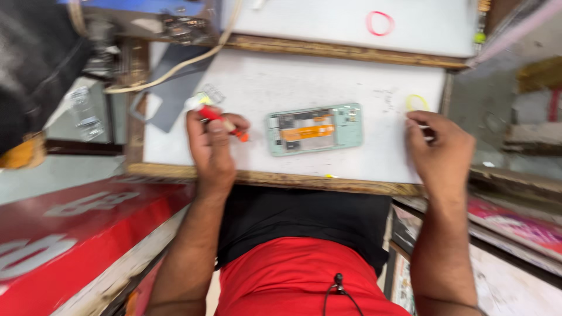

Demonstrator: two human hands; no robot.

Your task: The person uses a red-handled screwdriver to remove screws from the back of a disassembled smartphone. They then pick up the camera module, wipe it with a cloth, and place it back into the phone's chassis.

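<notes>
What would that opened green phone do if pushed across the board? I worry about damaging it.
The opened green phone lies flat on the white board, so it would probably slide, not tip or roll. Its frame looks rigid. The exposed orange strip inside looks delicate, so pushing at the edges seems safer.

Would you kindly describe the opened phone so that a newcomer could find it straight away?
Start at the white board framed in wood. Midway between the left hand and the right hand lies the opened phone, touching neither. It alone is mint green and rectangular, with an orange strip across its exposed inside.
</notes>
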